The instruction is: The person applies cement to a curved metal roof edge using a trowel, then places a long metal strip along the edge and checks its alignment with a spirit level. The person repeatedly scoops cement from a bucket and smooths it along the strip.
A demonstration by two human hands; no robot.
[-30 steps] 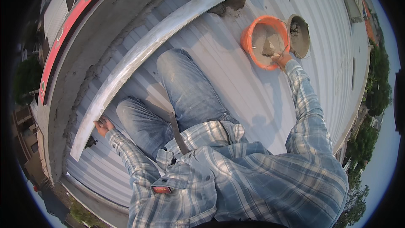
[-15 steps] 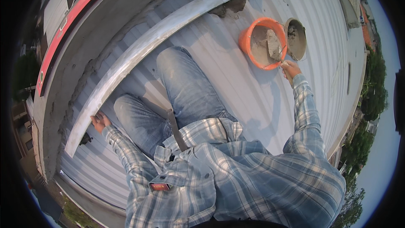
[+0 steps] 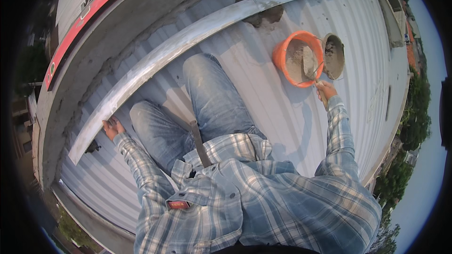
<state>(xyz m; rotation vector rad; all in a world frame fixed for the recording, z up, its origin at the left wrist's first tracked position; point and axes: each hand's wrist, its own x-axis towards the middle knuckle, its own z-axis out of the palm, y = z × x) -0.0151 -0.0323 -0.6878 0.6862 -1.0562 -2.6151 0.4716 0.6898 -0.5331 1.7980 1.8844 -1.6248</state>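
Note:
A long, pale metal straightedge (image 3: 157,54), smeared with mortar, runs in a curve across the corrugated roof in front of my knees. The fingers of my left hand (image 3: 113,127) are closed on its near edge, close to its left end. Off to the right, my right hand (image 3: 326,90) grips the handle of a trowel (image 3: 310,62). The trowel's blade, coated in grey mortar, is inside an orange bucket (image 3: 281,59) and partly hides the wet mortar there. The bucket looks tilted toward my right hand.
Just right of the orange bucket stands a dark pail (image 3: 334,56) with mortar residue. A mortar patch (image 3: 270,15) lies beyond the straightedge's middle. A rough concrete parapet (image 3: 70,82) borders the left side, with a red strip (image 3: 77,26) outside it. Corrugated sheeting (image 3: 235,61) surrounds my legs.
The whole view has shifted slightly. The trowel blade sits deeper in the orange bucket, and the bucket appears more tilted. My left hand keeps its place on the straightedge.

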